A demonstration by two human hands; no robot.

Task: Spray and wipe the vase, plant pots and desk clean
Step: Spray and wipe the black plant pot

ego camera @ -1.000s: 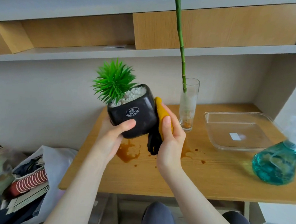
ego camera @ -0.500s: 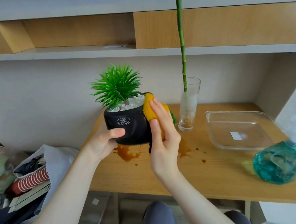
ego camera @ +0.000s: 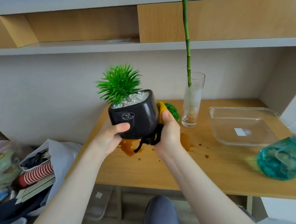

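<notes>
My left hand (ego camera: 111,138) grips a black plant pot (ego camera: 136,118) with white pebbles and a spiky green plant, held tilted above the wooden desk (ego camera: 183,168). My right hand (ego camera: 168,134) presses a yellow and black cloth (ego camera: 159,107) against the pot's right side, fingers curled round the cloth. A black strip of the cloth hangs below the pot. Brown spill stains (ego camera: 129,146) lie on the desk under the pot. Behind my right hand peeks a second small green plant (ego camera: 172,110). A tall glass vase (ego camera: 192,104) with a green stalk stands further back.
A clear glass tray (ego camera: 244,125) sits at the right of the desk. A teal spray bottle (ego camera: 282,156) stands at the desk's right front. Shelves hang above. Bags with clutter (ego camera: 34,170) sit on the floor at the left. My knees are below the desk edge.
My right hand slid the cloth from the pot's top rim down its right side. The pot has turned and tilted in my left hand, and the second plant now shows behind.
</notes>
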